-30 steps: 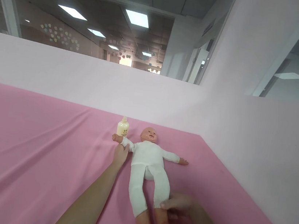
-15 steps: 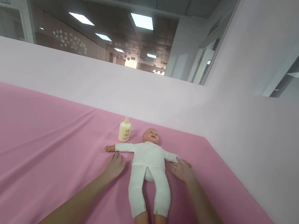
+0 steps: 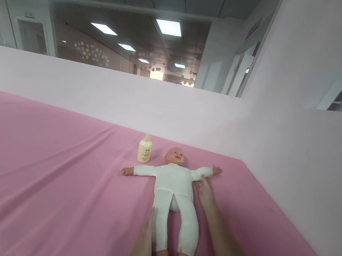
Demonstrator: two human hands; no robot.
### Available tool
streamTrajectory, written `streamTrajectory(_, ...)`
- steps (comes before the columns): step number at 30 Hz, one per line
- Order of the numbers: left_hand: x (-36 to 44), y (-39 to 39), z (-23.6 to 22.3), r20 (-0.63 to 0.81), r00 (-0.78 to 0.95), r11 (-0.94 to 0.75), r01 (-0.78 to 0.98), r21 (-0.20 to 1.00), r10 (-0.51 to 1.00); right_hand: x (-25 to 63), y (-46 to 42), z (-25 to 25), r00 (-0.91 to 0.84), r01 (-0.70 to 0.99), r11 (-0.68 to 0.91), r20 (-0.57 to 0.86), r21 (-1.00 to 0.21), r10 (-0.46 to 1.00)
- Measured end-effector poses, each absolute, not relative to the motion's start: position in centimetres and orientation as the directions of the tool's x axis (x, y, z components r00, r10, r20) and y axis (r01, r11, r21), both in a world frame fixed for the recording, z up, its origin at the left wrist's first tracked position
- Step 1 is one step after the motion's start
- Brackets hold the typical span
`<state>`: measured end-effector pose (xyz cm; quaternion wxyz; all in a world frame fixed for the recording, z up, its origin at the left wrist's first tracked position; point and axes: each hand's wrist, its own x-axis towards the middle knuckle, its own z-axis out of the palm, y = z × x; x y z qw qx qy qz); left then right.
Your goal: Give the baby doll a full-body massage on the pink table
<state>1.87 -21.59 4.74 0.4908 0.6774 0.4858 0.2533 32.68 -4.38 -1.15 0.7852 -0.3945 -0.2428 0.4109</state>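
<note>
A baby doll (image 3: 173, 187) in a white one-piece lies on its back on the pink sheet (image 3: 50, 179), arms spread wide and legs pointing toward me. My right hand (image 3: 203, 190) lies flat with its fingers stretched out, touching the doll's sleeve under its outstretched arm. My left hand (image 3: 146, 250) is down at the bottom edge, fingers along the doll's lower leg and thumb curled at its ankle. A small cream-coloured bottle (image 3: 144, 149) stands upright just beyond the doll's other arm.
A pale pink wall (image 3: 173, 111) runs along the far side of the sheet and turns the corner on the right. Above it are windows onto another room with ceiling lights.
My left hand has pulled back from beside the doll's arm to its lower leg. The doll's arm on my right has swung upward, with my right hand still at it.
</note>
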Motion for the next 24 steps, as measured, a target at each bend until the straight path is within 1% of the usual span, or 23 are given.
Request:
streamTrajectory(2,1.5,-20.7,5.8,-0.178,0.386,0.07,0.278,0.958,0.905,31.5,-4.7,-0.3,0.531,-0.359,0.443,0.211,-0.821,0.821)
streamTrajectory(3,1.4,-20.0,6.5,-0.197,0.38,0.111,0.235,0.966,0.904,31.0,-4.9,0.2,0.511,-0.306,0.464,0.268,-0.831,0.817)
streamTrajectory(4,1.3,-19.1,7.2,-0.189,0.373,0.115,0.21,0.971,0.908,30.4,-5.1,0.6,0.48,-0.241,0.469,0.315,-0.85,0.819)
streamTrajectory(6,1.4,-17.0,8.8,-0.111,0.355,0.05,0.178,0.983,0.928,29.5,-5.4,1.0,0.364,-0.097,0.442,0.382,-0.892,0.849)
streamTrajectory(8,1.8,-14.8,10.4,-0.084,0.375,0.012,0.191,0.982,0.923,29.0,-5.6,0.9,0.242,0.019,0.409,0.401,-0.912,0.883)
streamTrajectory(9,2.1,-13.9,11.1,-0.074,0.38,-0.006,0.203,0.979,0.922,28.9,-5.6,0.7,0.205,0.043,0.395,0.395,-0.918,0.896)
streamTrajectory(11,2.5,-12.8,12.2,-0.091,0.396,-0.01,0.246,0.969,0.913,29.0,-5.4,0.2,0.216,0.031,0.378,0.375,-0.925,0.901)
streamTrajectory(14,1.8,-13.4,12.2,-0.111,0.419,-0.011,0.278,0.961,0.901,30.0,-4.8,-0.5,0.38,-0.065,0.399,0.347,-0.915,0.857)
streamTrajectory(15,1.1,-14.2,11.7,-0.125,0.42,0.0,0.286,0.958,0.899,30.5,-4.7,-0.7,0.44,-0.107,0.409,0.326,-0.906,0.837)
streamTrajectory(17,-0.5,-16.0,9.8,-0.203,0.405,0.068,0.324,0.944,0.892,31.4,-4.5,-1.1,0.521,-0.213,0.4,0.243,-0.891,0.818)
streamTrajectory(18,-1.4,-16.9,8.6,-0.218,0.38,0.093,0.32,0.943,0.899,31.8,-4.5,-1.2,0.536,-0.272,0.378,0.187,-0.885,0.824)
streamTrajectory(20,-3.1,-18.5,6.5,-0.237,0.398,0.12,0.296,0.947,0.886,32.3,-4.6,-1.2,0.54,-0.369,0.326,0.085,-0.87,0.837)
streamTrajectory(21,-3.7,-19.0,5.9,-0.233,0.398,0.122,0.285,0.951,0.887,32.3,-4.6,-1.2,0.539,-0.399,0.314,0.057,-0.862,0.84)
streamTrajectory(22,-4.2,-19.3,5.7,-0.244,0.39,0.132,0.291,0.947,0.888,32.2,-4.6,-1.1,0.54,-0.413,0.317,0.051,-0.854,0.84)
streamTrajectory(24,-4.5,-19.0,6.5,-0.25,0.382,0.13,0.312,0.941,0.89,31.7,-4.7,-0.7,0.546,-0.385,0.368,0.112,-0.846,0.83)
